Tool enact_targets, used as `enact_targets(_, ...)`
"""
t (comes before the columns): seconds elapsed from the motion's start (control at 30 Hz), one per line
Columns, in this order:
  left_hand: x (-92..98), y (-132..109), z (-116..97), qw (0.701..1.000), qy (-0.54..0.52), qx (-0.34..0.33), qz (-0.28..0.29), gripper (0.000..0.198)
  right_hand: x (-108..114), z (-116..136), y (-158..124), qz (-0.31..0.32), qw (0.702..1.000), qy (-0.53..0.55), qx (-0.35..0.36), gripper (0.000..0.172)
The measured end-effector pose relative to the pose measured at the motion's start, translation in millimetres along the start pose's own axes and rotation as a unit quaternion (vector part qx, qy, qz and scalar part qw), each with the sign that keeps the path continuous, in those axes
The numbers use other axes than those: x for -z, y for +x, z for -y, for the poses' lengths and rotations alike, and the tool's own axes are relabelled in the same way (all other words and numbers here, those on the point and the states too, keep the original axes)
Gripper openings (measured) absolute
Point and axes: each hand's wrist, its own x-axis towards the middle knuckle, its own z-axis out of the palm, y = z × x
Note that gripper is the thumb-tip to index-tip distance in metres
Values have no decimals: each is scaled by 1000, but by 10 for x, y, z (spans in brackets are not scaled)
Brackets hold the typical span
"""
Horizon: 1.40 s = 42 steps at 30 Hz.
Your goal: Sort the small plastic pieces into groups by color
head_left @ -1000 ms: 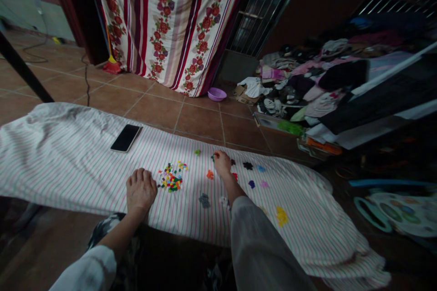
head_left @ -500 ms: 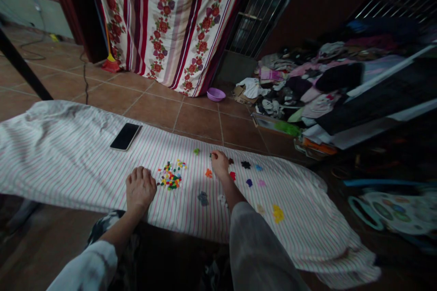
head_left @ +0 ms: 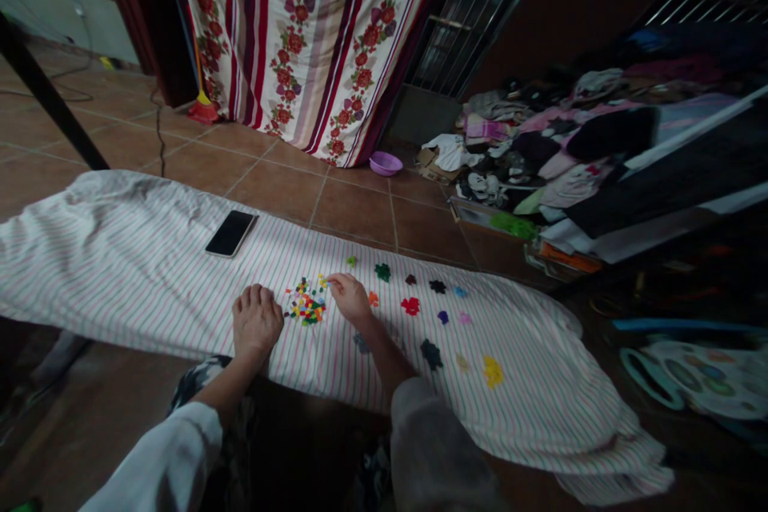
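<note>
My left hand lies flat on the striped cloth, fingers forward, just left of a mixed pile of small coloured pieces. At that pile's right edge, my right hand has its thumb and forefinger pinched together near some yellow bits; whatever is between them is too small to make out. Sorted single-colour heaps lie to the right, among them a dark green heap, a red heap, a black heap and a yellow heap. My right hand and forearm partly cover the orange heap and the grey heap.
A phone rests on the striped cloth, left of the pieces. Beyond the cloth's far edge, a purple basin sits on the tiled floor below a floral curtain. Clothes are heaped at the right.
My right hand has moved left from the dark green heap to the mixed pile, uncovering the green and red heaps. My left hand stays flat. The view has shifted slightly.
</note>
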Motion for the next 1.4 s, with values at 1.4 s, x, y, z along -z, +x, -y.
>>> enact_targets(1.4, 8, 3, -8, 1000, 26, -12, -6, 21, -455, -60, -218, -30, 997, -38, 53, 21)
